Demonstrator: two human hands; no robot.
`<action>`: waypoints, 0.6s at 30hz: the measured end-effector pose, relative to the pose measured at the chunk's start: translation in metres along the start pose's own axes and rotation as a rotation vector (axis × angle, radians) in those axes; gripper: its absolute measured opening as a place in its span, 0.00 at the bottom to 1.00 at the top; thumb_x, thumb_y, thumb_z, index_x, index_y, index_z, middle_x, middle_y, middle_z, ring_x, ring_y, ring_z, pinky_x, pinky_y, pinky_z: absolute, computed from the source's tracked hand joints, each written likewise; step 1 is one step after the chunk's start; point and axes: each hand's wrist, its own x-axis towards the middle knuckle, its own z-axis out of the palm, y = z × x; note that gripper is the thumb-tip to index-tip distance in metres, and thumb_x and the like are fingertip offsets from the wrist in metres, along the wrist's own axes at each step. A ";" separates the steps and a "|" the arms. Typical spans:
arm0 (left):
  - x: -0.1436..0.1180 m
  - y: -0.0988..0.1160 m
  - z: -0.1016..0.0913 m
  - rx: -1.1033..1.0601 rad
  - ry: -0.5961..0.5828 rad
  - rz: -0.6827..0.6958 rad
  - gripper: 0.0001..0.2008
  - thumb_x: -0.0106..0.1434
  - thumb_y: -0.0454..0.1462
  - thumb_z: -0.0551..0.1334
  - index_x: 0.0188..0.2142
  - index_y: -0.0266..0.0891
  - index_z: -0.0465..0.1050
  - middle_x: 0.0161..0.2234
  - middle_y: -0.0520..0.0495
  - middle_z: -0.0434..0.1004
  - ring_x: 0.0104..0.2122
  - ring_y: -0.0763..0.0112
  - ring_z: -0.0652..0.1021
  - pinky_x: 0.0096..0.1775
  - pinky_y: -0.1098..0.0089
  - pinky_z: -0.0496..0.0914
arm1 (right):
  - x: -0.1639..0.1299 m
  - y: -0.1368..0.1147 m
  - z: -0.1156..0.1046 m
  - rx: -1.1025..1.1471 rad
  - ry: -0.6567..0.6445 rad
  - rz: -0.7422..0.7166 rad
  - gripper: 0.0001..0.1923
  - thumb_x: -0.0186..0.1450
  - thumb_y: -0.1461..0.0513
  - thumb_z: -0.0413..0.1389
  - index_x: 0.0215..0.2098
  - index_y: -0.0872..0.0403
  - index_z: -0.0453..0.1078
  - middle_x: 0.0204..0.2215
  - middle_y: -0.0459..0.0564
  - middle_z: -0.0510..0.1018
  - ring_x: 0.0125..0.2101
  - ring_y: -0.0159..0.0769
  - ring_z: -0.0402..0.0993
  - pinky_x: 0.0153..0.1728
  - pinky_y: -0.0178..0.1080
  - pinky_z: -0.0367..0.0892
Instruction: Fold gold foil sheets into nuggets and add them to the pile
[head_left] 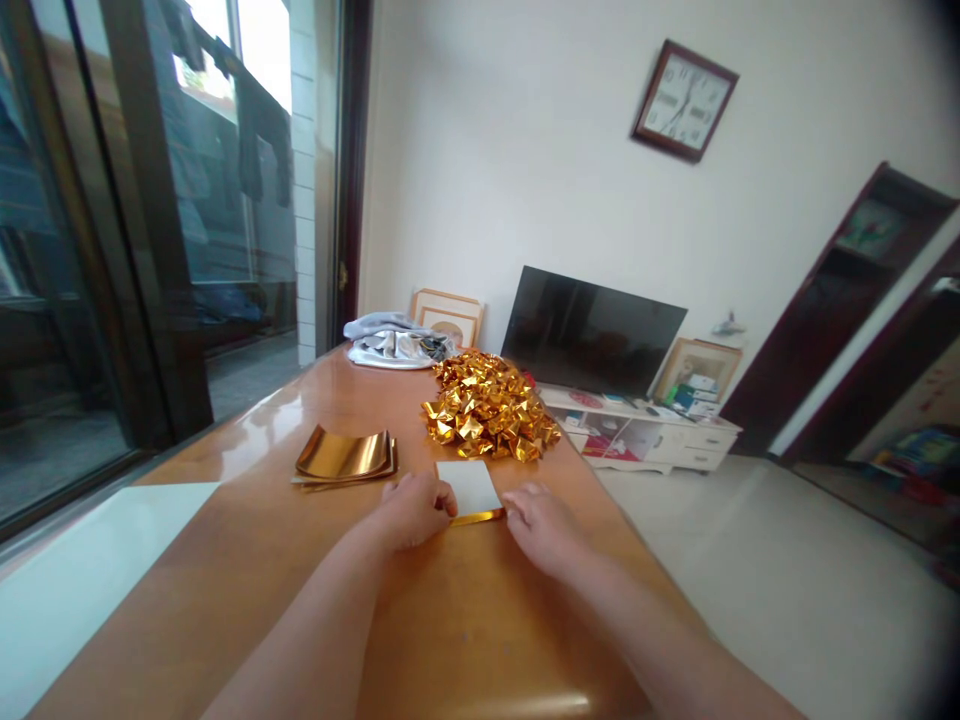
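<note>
Centre of the frame: both hands rest on a small sheet of paper point(470, 488) lying white side up on the wooden tabletop point(225, 560), its near edge turned over to show a gold strip. The left hand point(414, 510) presses its fingertips on the sheet's left corner; the right hand point(541, 522) pinches the folded gold edge at the right corner. Just above the sheet sits a heap of folded gold pieces point(487, 405). To the left of centre lies a curled stack of gold sheets point(346, 456), apart from the hands. At the tabletop's far end lies a grey cloth bundle point(394, 342). Upper right: a wall clock point(684, 100) above a dark television point(591, 330).
</note>
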 end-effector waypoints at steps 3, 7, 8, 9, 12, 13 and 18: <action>-0.001 0.001 0.000 0.004 0.005 0.001 0.12 0.50 0.34 0.61 0.31 0.50 0.81 0.36 0.53 0.82 0.41 0.60 0.77 0.41 0.66 0.65 | 0.006 -0.005 0.008 0.019 -0.009 -0.033 0.12 0.67 0.63 0.51 0.41 0.51 0.77 0.38 0.52 0.76 0.42 0.39 0.69 0.42 0.36 0.59; 0.000 -0.001 0.004 -0.011 0.018 0.029 0.11 0.50 0.33 0.61 0.30 0.48 0.80 0.34 0.53 0.82 0.39 0.62 0.77 0.37 0.69 0.63 | 0.010 -0.007 0.014 0.083 -0.002 0.005 0.08 0.62 0.66 0.54 0.35 0.52 0.76 0.35 0.50 0.76 0.38 0.37 0.69 0.37 0.35 0.58; 0.002 -0.003 0.005 -0.041 0.040 0.035 0.10 0.50 0.33 0.61 0.30 0.47 0.80 0.33 0.52 0.82 0.37 0.63 0.77 0.36 0.70 0.62 | 0.009 -0.006 0.015 0.112 0.014 0.009 0.08 0.61 0.66 0.54 0.33 0.52 0.75 0.34 0.49 0.76 0.37 0.36 0.69 0.36 0.34 0.58; 0.003 -0.005 0.006 -0.080 0.071 0.032 0.09 0.50 0.33 0.62 0.29 0.46 0.80 0.32 0.52 0.81 0.36 0.64 0.76 0.34 0.71 0.61 | 0.009 -0.006 0.016 0.145 0.032 0.010 0.07 0.60 0.67 0.55 0.32 0.52 0.75 0.33 0.48 0.76 0.37 0.36 0.69 0.35 0.34 0.58; 0.010 -0.010 0.006 -0.183 0.194 -0.013 0.05 0.55 0.36 0.60 0.28 0.42 0.76 0.29 0.51 0.78 0.31 0.66 0.74 0.31 0.71 0.58 | 0.004 -0.005 0.019 0.285 0.081 0.022 0.05 0.58 0.68 0.55 0.30 0.53 0.72 0.31 0.47 0.75 0.34 0.34 0.68 0.33 0.33 0.57; 0.011 -0.011 0.005 -0.201 0.237 -0.033 0.06 0.57 0.38 0.59 0.28 0.41 0.75 0.28 0.50 0.76 0.30 0.66 0.74 0.30 0.71 0.58 | 0.002 -0.006 0.020 0.353 0.096 0.038 0.05 0.58 0.68 0.55 0.29 0.53 0.72 0.30 0.46 0.74 0.32 0.34 0.68 0.32 0.33 0.57; 0.010 -0.002 -0.005 -0.362 0.364 -0.023 0.16 0.65 0.48 0.55 0.29 0.39 0.66 0.26 0.52 0.68 0.28 0.70 0.69 0.30 0.71 0.59 | -0.005 -0.018 0.024 0.899 0.146 0.200 0.04 0.62 0.61 0.54 0.31 0.53 0.67 0.24 0.41 0.68 0.25 0.31 0.62 0.27 0.32 0.56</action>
